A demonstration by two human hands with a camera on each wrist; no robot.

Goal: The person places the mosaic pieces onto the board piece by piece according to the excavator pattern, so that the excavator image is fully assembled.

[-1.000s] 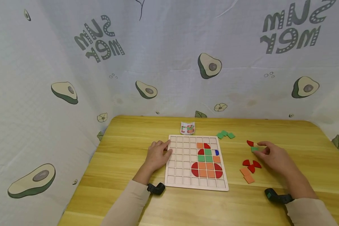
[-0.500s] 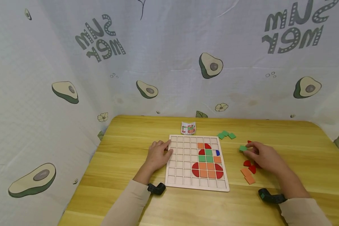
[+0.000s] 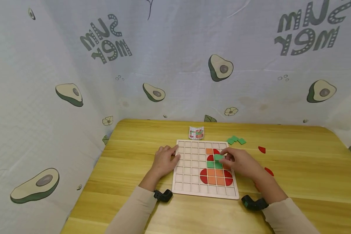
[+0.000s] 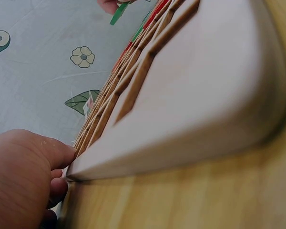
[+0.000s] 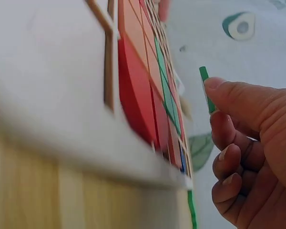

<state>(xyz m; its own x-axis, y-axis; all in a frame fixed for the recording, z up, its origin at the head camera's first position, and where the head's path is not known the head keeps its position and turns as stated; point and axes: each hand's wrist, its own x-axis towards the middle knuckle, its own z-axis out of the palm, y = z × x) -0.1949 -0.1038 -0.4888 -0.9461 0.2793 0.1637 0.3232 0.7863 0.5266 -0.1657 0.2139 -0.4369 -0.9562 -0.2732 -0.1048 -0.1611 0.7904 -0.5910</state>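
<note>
I have the right hand point(image 3: 241, 162) above the gridded board point(image 3: 204, 195), its grip narrowed to a thumb-and-finger pinch on a green tile point(image 3: 218, 157). The tile juts past the fingertips, which I take as a way to keep them clear of its leading edge. The left hand point(image 3: 163, 162) is relaxed, resting against the board's left edge, probably so the board can't slide on the desk point(image 3: 134, 136). The printed card point(image 3: 196, 133) sits just beyond the board, likely for easy viewing. My tile is flat, squarish and plain green; edge-on, it shows as a thin slab, apart from the grid.
</note>
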